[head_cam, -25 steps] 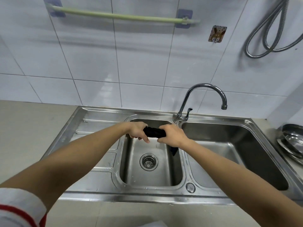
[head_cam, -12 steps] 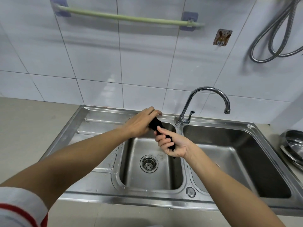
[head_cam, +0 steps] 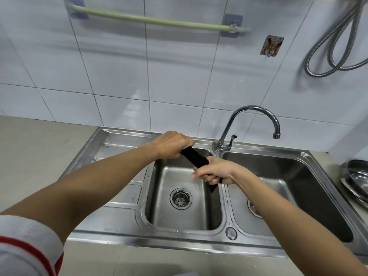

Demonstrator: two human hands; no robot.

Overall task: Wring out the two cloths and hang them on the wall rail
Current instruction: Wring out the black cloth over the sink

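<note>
A black cloth, twisted into a tight roll, is held over the small left basin of the steel sink. My left hand grips its upper far end. My right hand grips its lower near end, and a dark tip of the cloth hangs below that fist. The pale green wall rail runs across the tiles high above the sink, with nothing hanging on it. A second cloth is not in view.
A chrome tap arches over the divider between the basins. The large right basin is beside my right arm. Steel bowls sit at the right edge. A metal hose and a wall hook hang upper right.
Both hands have turned against each other on the cloth. It went from a short level bundle to a longer twisted roll slanting down to the right. The head has tipped up slightly.
</note>
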